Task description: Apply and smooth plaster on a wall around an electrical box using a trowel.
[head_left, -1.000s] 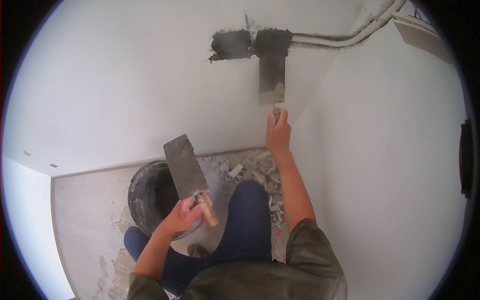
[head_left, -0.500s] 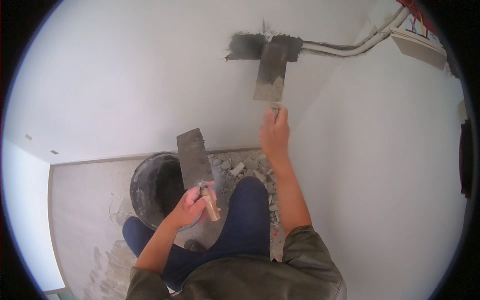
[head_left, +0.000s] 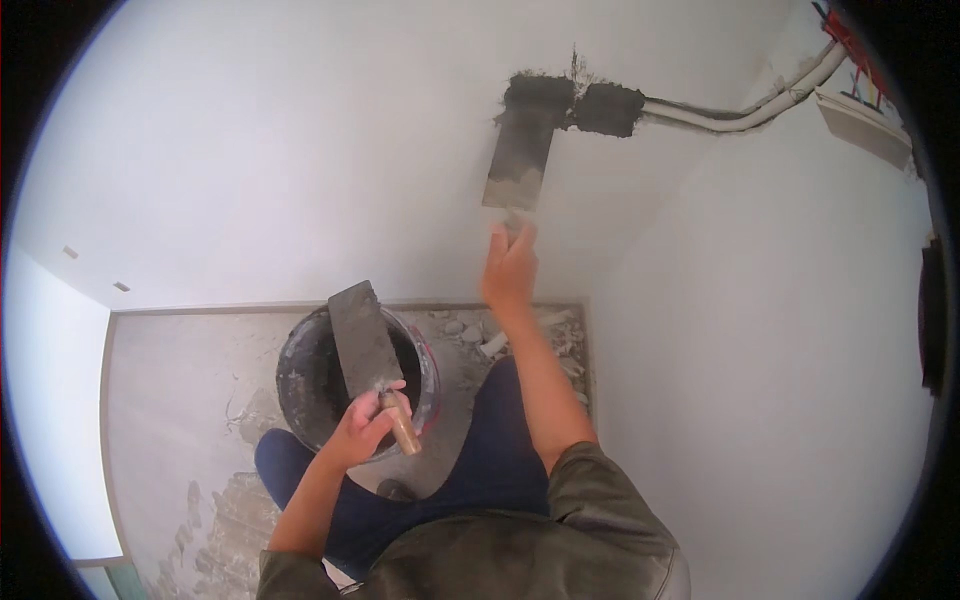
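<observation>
My right hand (head_left: pixel 510 268) grips a rectangular plastering trowel (head_left: pixel 518 170), its far end against a dark wet mortar patch (head_left: pixel 609 109) on the white wall. The blade covers part of the left side of that patch. Mortar coats most of this blade; motion blurs its handle. Lower down, my left hand (head_left: pixel 358 430) is closed round the wooden handle of a second trowel (head_left: pixel 363 335), held over a bucket. Grey mortar smears its blade. The black bucket (head_left: pixel 298 385) stands between my knees and the wall, with dark residue inside, partly hidden by trowel and hand.
White conduit pipes (head_left: pixel 745 122) run in a wall groove from the patch toward the right corner. A pale board (head_left: pixel 865 128) juts out near red wires. Broken rubble (head_left: pixel 490 340) lies along the wall's foot. Dried mortar (head_left: pixel 235 535) marks the floor at left.
My right hand has moved its trowel leftward across the mortar, from the middle gap to the patch's left part. The left trowel is now further over the bucket. The view has shifted slightly.
</observation>
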`<state>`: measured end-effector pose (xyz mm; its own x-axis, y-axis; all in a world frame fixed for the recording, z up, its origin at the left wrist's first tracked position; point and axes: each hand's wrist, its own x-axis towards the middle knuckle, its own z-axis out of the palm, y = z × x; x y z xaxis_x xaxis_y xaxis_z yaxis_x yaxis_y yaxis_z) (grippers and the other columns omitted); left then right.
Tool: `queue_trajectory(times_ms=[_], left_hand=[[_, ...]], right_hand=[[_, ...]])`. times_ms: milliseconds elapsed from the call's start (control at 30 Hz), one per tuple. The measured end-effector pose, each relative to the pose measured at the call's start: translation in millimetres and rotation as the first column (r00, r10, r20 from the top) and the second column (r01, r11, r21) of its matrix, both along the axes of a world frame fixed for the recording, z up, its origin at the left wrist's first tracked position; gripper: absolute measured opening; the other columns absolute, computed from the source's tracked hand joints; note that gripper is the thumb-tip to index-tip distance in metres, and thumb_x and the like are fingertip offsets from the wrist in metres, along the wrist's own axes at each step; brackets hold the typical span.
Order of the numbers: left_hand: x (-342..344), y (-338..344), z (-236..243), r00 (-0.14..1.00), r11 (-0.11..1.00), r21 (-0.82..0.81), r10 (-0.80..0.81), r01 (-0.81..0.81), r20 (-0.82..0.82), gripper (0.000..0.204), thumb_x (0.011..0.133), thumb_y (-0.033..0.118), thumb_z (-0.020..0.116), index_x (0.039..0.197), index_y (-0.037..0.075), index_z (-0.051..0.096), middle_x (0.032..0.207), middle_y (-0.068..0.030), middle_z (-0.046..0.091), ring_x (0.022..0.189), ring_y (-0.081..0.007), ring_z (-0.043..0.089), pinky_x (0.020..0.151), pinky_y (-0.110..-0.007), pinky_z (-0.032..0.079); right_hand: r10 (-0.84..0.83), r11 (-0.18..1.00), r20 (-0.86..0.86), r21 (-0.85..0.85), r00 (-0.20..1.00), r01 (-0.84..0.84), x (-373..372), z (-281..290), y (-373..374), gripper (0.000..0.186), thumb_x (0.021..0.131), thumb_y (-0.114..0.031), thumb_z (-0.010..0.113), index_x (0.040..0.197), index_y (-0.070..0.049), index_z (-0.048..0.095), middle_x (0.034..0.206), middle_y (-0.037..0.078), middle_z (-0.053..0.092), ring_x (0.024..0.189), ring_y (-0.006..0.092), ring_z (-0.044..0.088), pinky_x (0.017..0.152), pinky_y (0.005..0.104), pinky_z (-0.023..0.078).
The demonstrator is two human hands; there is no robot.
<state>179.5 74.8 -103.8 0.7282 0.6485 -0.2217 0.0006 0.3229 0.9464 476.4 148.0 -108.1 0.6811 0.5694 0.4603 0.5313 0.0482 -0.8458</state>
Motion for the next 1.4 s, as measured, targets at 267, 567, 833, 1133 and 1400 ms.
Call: queue_trajectory(times_ms=[267,567,833,1133,1400], left_hand=[[7,3,-10,0.995,0.992,0.076,-0.099,0.097,0.023,0.034,0.097,0.009,0.048,0.127,-0.007,0.043,0.104,-0.0107,0.057,0.096,-0.0237,0.064,0.088,-0.039,0.055],[15,7,-3,0.988,0.983,-0.179,0.056,-0.030,0.144,0.042,0.094,0.006,0.048,0.135,-0.001,0.038,0.097,-0.0077,0.051,0.079,-0.0163,0.056,0.061,-0.035,0.057],[-2,17,4,0.989,0.970,-0.244,0.049,-0.014,0.136,0.035,0.092,0.008,0.059,0.122,0.004,0.042,0.088,-0.0032,0.048,0.070,-0.0110,0.047,0.044,-0.026,0.042],[-30,8,4,0.960,0.955,-0.209,0.242,-0.210,0.143,0.030,0.090,0.004,0.057,0.117,0.007,0.044,0.085,-0.0037,0.050,0.068,-0.0118,0.049,0.042,-0.024,0.042],[-34,1,3,0.954,0.918,-0.301,0.292,-0.257,0.075,0.034,0.085,0.002,0.057,0.117,0.008,0.044,0.085,-0.0053,0.051,0.067,-0.0130,0.049,0.042,-0.025,0.041]], right_hand=[[-0.001,0.990,0.029,-0.144,1.000,0.005,-8,-12,-31,0.036,0.101,-0.031,0.050,0.118,0.000,0.042,0.090,0.029,0.064,0.084,0.0522,0.060,0.070,0.0561,0.046],[0.527,0.725,-0.819,0.295,0.226,-0.622,-11,10,-124,0.031,0.102,-0.038,0.050,0.105,-0.007,0.048,0.067,0.001,0.047,0.045,0.0059,0.041,0.042,0.0241,0.037],[0.815,0.508,-0.066,-0.400,0.576,-0.763,-9,-18,-133,0.034,0.100,-0.038,0.051,0.105,-0.004,0.053,0.072,0.013,0.056,0.060,0.0197,0.057,0.057,0.0344,0.044],[0.571,0.659,-0.581,-0.095,0.579,-0.746,-8,-29,-159,0.032,0.099,-0.033,0.053,0.109,-0.003,0.055,0.087,0.016,0.063,0.080,0.0256,0.063,0.073,0.0398,0.049],[0.714,0.698,-0.602,0.650,0.358,-0.299,-47,110,-24,0.031,0.102,-0.027,0.050,0.113,0.002,0.049,0.110,0.018,0.063,0.108,0.0271,0.061,0.093,0.0421,0.053]])
